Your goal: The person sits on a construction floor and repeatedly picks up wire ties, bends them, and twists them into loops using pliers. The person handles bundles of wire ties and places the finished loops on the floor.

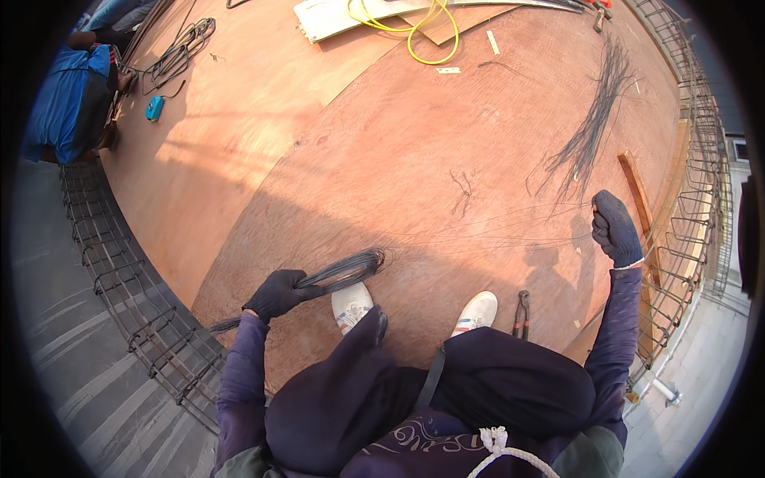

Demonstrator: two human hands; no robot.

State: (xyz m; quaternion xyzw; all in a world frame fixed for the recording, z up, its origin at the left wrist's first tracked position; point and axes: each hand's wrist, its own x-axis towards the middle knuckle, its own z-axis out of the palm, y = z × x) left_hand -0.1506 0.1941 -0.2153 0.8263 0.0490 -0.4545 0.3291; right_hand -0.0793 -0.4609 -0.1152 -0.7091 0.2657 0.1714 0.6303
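Note:
My left hand [275, 295], in a dark glove, is closed around a bundle of thin dark tie wire [343, 271]. The looped end of the bundle sticks out to the right above my left shoe, and its tail shows behind the hand at the left. Out to the right, my gloved right hand [614, 229] makes a fist on a few fine wire strands. These strands stretch leftward across the board toward the bundle. Red-handled pincers [522, 315] lie on the board beside my right shoe.
A loose pile of wires [591, 119] lies on the plywood deck [335, 175] at the far right. Rebar cages [131, 295] line both sides. A yellow cable [412, 48] crosses boards at the back. A blue tape measure [154, 108] lies near another person [68, 103] at far left.

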